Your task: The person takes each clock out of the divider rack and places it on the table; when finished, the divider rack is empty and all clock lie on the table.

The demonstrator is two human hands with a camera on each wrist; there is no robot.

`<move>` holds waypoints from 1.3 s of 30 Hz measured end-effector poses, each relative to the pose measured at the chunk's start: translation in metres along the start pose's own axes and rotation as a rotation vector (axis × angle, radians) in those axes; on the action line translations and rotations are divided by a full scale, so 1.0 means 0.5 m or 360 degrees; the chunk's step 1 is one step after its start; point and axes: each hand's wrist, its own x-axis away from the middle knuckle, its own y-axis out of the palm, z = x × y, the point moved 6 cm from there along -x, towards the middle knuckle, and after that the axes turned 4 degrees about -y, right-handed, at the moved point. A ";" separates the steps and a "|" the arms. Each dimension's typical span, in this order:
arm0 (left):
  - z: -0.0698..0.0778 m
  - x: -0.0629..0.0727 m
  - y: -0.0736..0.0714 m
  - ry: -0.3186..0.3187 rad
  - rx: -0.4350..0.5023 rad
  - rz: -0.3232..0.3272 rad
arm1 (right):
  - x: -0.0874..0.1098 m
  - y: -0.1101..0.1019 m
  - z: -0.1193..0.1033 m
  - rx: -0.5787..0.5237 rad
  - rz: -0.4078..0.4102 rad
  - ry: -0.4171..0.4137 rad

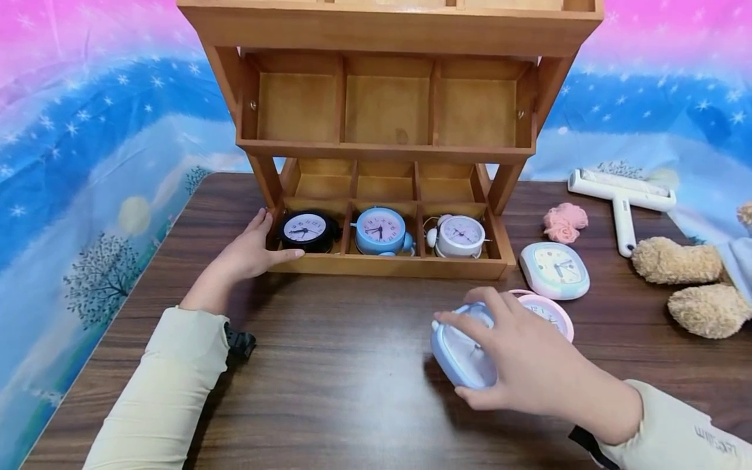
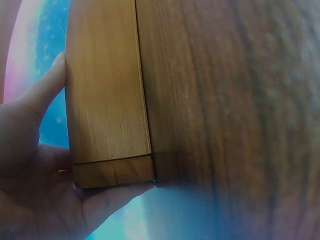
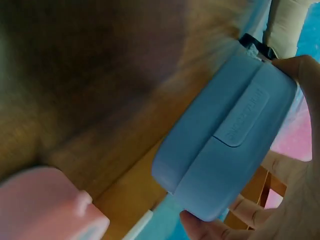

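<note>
My left hand (image 1: 249,251) grips the front left corner of a wooden tiered shelf (image 1: 388,266), thumb along the top of the front edge and fingers against the side. In my right hand (image 1: 523,356) is a light blue alarm clock (image 1: 461,352), tilted above the table, fingers round its far edge and thumb at the near one. Its back of smooth blue plastic faces the right wrist view. In the shelf's bottom row lie a black alarm clock (image 1: 304,230), a round blue alarm clock (image 1: 380,232) and a white twin-bell alarm clock (image 1: 461,236), one per compartment.
Behind the right hand is a partly hidden pink clock (image 1: 561,318), with a pale rounded-square clock (image 1: 555,271) beyond it. Farther right are a pink flower-like puff (image 1: 565,222), a white T-shaped roller (image 1: 624,207) and a plush toy's tan legs (image 1: 675,261). Patterned cloth (image 1: 88,196) surrounds the table.
</note>
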 end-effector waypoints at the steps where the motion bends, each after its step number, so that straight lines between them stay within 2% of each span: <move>1: 0.000 0.001 0.000 -0.0002 -0.0002 -0.0001 | 0.005 0.006 -0.003 -0.0011 -0.0021 -0.0008; 11: 0.001 0.000 -0.002 0.0008 -0.0015 0.0005 | 0.046 0.044 -0.012 -0.0114 -0.0211 -0.0132; 21: 0.000 0.000 0.003 0.0000 0.0004 -0.0008 | 0.063 0.059 -0.002 -0.0121 -0.0240 -0.0216; 31: -0.001 0.001 0.001 0.0008 -0.0007 0.0004 | 0.067 0.060 0.012 -0.0133 -0.0284 -0.0170; 39: -0.001 0.005 0.000 -0.0009 -0.0010 0.0007 | 0.066 0.060 0.017 -0.0191 -0.0378 -0.0110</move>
